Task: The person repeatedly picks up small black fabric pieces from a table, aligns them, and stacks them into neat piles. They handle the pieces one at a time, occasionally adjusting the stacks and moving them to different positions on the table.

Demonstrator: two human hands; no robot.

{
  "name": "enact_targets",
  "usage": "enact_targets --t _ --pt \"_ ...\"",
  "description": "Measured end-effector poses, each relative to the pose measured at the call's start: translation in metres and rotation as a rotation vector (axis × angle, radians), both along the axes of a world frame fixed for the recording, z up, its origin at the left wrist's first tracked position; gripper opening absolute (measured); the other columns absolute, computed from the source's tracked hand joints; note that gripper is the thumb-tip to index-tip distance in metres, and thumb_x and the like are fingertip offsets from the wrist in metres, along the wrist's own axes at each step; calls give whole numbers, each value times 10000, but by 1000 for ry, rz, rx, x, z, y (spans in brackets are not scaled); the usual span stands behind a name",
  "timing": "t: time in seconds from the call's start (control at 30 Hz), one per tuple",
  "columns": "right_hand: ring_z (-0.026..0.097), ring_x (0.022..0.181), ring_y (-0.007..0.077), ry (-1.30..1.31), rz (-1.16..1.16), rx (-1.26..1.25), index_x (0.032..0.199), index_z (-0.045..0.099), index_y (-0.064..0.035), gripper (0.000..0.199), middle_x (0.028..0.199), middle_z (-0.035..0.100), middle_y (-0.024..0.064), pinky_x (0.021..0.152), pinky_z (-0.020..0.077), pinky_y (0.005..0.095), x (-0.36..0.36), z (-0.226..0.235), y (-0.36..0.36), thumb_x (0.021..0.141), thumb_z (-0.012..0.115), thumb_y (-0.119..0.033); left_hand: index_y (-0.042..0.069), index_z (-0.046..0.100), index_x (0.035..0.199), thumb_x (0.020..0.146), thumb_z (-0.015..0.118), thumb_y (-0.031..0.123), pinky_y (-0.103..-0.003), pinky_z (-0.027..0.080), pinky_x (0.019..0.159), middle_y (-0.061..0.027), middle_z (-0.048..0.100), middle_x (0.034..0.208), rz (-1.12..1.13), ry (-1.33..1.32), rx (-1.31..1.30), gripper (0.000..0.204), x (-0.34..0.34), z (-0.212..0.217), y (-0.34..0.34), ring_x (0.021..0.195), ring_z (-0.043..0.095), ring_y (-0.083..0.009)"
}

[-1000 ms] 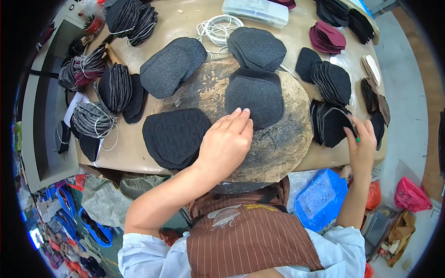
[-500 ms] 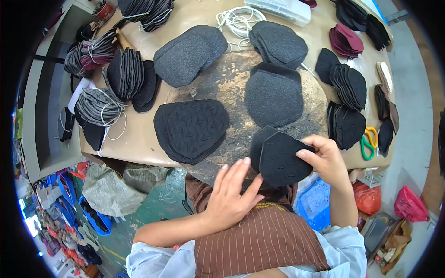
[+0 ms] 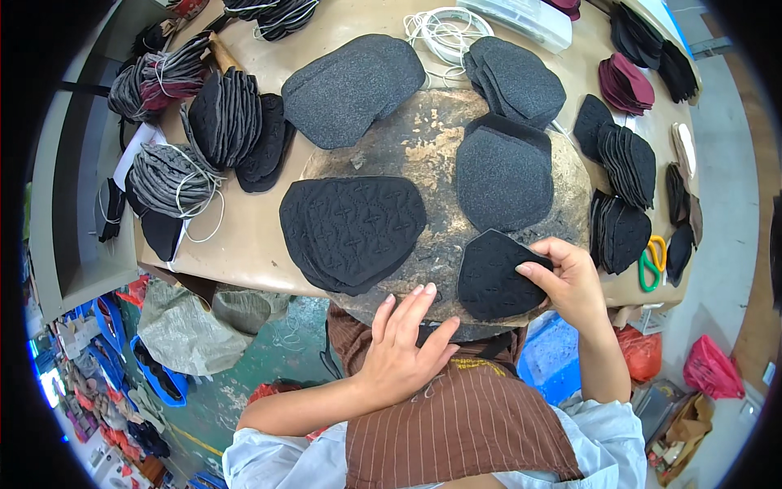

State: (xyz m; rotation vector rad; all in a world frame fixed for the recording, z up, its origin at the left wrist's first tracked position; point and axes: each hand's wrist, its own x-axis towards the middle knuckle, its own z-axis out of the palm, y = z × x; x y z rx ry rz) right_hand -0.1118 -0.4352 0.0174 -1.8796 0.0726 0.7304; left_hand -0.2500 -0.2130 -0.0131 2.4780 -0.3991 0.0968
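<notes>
Between the thumb and fingers of my right hand (image 3: 568, 281) is a black quilted fabric piece (image 3: 498, 279), gripped by its right edge over the near part of a round worn board (image 3: 419, 134). My left hand (image 3: 403, 342) rests at the board's near edge, fingers spread and nothing in them. Left of the held piece lies a stack of black quilted pieces (image 3: 352, 232). Beyond it are dark grey felt-like pieces (image 3: 354, 85). Two more grey stacks sit to the right, one nearer (image 3: 505, 179) and one farther (image 3: 521, 77).
Tied bundles of grey pieces (image 3: 171, 179) and black stacks (image 3: 228, 118) cover the table's left. Along the right are black stacks (image 3: 627, 163), maroon pieces (image 3: 626, 84) and scissors with green and yellow handles (image 3: 653, 262). White cord (image 3: 448, 33) lies coiled at the back.
The held piece has shifted slightly and now lies flatter over the board. My left fingers have drawn away from its lower left edge. The whole view has moved a little.
</notes>
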Motion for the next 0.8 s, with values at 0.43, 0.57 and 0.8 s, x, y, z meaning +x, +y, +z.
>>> enact_targets --t 0.43,0.57,0.8 --pt "548 525 52 -142 39 -89 872 611 4 177 659 610 17 429 421 236 2 -2 2 827 719 -129 77 439 1367 774 624 454 -471 186 1092 -123 363 1470 -255 40 302 726 36 13 -15 1356 348 -229" --pt "541 448 183 -262 281 -572 752 572 -3 275 531 538 93 444 415 340 18 22 10 777 761 -202 211 507 1336 700 653 576 -431 249 994 -116 366 1466 -185 91 230 748 48 18 -25 1147 458 -270" --pt "529 453 182 -564 354 -43 743 606 -48 220 572 552 64 451 412 314 0 27 -18 738 782 -180 57 475 1309 713 786 170 -409 359 974 -185 440 1353 72 200 -369 682 74 36 -19 1186 463 -308"
